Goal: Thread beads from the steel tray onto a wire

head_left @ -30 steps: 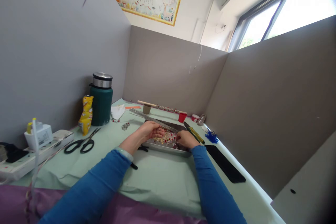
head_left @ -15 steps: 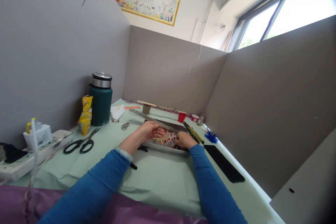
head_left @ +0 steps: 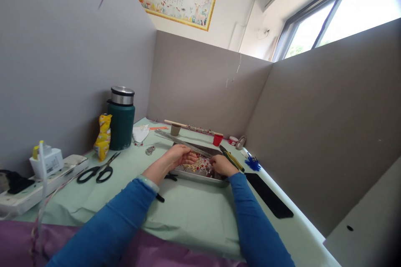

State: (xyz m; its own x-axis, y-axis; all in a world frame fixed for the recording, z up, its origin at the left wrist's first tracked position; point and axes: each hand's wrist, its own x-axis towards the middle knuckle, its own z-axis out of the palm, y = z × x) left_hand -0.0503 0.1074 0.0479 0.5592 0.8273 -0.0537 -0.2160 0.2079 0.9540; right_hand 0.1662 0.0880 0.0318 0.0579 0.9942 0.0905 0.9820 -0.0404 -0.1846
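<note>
My left hand [head_left: 181, 156] is over the left part of a shallow metal tray [head_left: 200, 177], palm turned up and fingers loosely stretched. Nothing I can make out lies in it. Gold, clear and red beads [head_left: 198, 166] are spread in the tray just below. My right hand [head_left: 223, 165] dips into the tray's right side, fingers pinched together and pointing at the beads; whatever they hold is hidden. A bundle of thin metal wires [head_left: 171, 137] lies slanted across the tray's far left edge, close behind my left fingers.
Black scissors [head_left: 95, 174], a power strip [head_left: 73, 162], a green flask [head_left: 121, 127] and a yellow packet [head_left: 103, 138] stand left. Behind are a brown cup [head_left: 176, 129] and red cup [head_left: 217, 139]. Yellow-handled pliers [head_left: 233, 159] and a black strip [head_left: 269, 196] lie right. Grey partitions enclose the table.
My right hand has shifted very slightly at the tray's right side, its fingers still pinched. The left hand keeps its place.
</note>
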